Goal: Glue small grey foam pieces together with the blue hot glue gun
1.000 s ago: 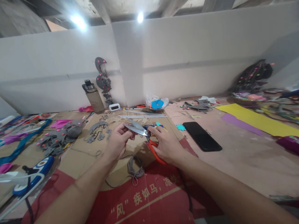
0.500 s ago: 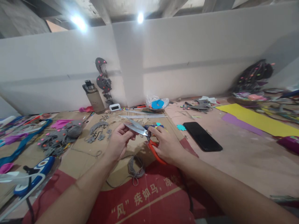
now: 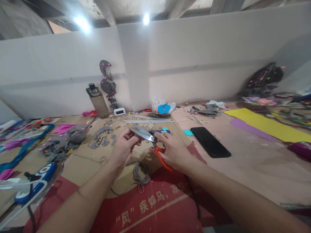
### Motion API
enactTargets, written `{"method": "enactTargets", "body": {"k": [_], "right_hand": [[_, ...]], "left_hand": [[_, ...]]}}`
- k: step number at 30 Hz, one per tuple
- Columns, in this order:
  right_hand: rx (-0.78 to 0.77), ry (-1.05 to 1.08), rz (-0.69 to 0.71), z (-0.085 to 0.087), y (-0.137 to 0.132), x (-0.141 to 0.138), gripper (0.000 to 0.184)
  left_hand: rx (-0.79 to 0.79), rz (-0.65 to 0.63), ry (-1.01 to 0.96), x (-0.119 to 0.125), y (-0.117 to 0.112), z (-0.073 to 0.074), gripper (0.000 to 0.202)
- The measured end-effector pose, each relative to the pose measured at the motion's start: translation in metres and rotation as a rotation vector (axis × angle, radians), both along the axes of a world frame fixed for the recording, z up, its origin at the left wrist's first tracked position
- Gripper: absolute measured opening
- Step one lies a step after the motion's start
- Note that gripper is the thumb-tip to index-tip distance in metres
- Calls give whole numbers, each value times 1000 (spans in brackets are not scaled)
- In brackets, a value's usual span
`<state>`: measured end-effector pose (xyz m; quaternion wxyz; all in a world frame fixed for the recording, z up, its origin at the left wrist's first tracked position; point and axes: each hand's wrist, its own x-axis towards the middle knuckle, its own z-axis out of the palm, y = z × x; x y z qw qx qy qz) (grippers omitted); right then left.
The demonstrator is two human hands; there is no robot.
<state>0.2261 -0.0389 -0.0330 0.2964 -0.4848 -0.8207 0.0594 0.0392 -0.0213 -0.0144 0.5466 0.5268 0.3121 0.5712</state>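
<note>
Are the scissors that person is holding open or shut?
Partly open: the scissors' two blades spread apart toward the left hand, while the right hand grips the orange-red handles.

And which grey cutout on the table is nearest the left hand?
The arch fringed with flowers, lying flat on cardboard, left of the left hand. The pin-studded heap lies farther left; the others sit farther back.

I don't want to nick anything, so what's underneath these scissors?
Below the red-handled scissors, held in your right hand, cardboard shows, with a coil of grey cord on it nearer you. That hand and the scissors cover whatever lies directly behind.
</note>
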Motion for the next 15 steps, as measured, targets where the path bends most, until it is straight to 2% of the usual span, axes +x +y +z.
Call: {"method": "enactTargets", "body": {"k": [5,10,15], "right_hand": [[-14,54,-8,1,1,3,43],[-37,149,-61,4,6,6,39],[-69,133,-1,4,2,2,42]], "left_hand": [[-20,39,39,-1,0,1,8],[-85,58,-31,-2,2,2,10],[-114,45,-47,-2,2,2,8]]}}
